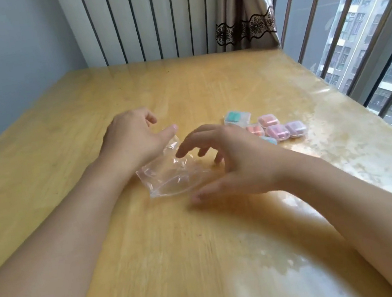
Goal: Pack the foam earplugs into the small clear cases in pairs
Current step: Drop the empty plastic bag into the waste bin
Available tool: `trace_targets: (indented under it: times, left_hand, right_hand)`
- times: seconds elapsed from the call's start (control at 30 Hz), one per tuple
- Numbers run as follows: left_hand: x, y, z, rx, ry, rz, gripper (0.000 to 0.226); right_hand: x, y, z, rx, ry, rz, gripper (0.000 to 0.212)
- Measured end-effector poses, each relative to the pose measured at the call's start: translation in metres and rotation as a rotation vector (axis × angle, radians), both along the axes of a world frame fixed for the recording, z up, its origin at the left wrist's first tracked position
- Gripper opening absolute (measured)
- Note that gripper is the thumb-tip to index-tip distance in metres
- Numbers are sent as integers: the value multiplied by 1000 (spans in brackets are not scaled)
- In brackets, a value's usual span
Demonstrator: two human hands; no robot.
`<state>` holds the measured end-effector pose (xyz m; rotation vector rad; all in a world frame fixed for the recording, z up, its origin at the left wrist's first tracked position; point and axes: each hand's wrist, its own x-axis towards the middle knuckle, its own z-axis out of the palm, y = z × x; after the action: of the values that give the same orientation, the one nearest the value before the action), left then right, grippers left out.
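Note:
A clear plastic zip bag [169, 178] lies crumpled on the wooden table [204, 82], its mouth gaping toward me. My left hand [133, 135] hovers at the bag's far left corner, thumb touching the plastic, fingers loosely apart. My right hand [228, 161] is spread over the bag's right side, fingers apart and holding nothing. Behind my right hand sits a cluster of several small clear cases [276, 132] with pink, orange, purple and teal earplugs inside; the teal case [236, 117] is farthest back. No loose earplugs are visible.
A white radiator [149, 16] and a beige curtain [240, 3] stand behind the table's far edge. A window with a metal railing [346, 1] runs along the right side. Bright glare covers the table's right part.

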<state>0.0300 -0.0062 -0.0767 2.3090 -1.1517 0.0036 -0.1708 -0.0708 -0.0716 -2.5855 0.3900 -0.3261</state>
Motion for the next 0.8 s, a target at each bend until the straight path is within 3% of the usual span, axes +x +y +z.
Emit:
trace_targets:
  times: [0.17,0.27,0.33,0.43,0.53,0.6,0.63,0.7,0.8]
  left_hand:
    - [12,2,-2,144,110,-47,49]
    - [19,3,-3,80,260,-191,33]
    - [19,3,-5,-115,523,-212,25]
    - [0,3,1,-450,823,-180,21]
    - [-40,9,8,-663,779,-203,26]
    - [-72,9,14,-743,755,-282,24]
    - [-85,11,18,-736,759,-321,24]
    - [-119,8,27,-685,785,-426,25]
    - [-148,11,32,-653,799,-460,25]
  right_hand:
    - [14,1,-14,-58,-175,-49,5]
    - [6,-11,-6,-10,-271,-132,2]
    - [-4,-18,2,48,-299,-158,6]
    - [-23,-17,25,334,-205,-190,29]
    - [-42,-2,48,930,-297,-206,79]
    - [-55,8,58,992,-396,-316,96]
    - [-60,12,56,905,-371,-396,95]
    - [-82,12,52,773,-390,-547,70]
    - [-107,2,49,947,-545,-604,36]
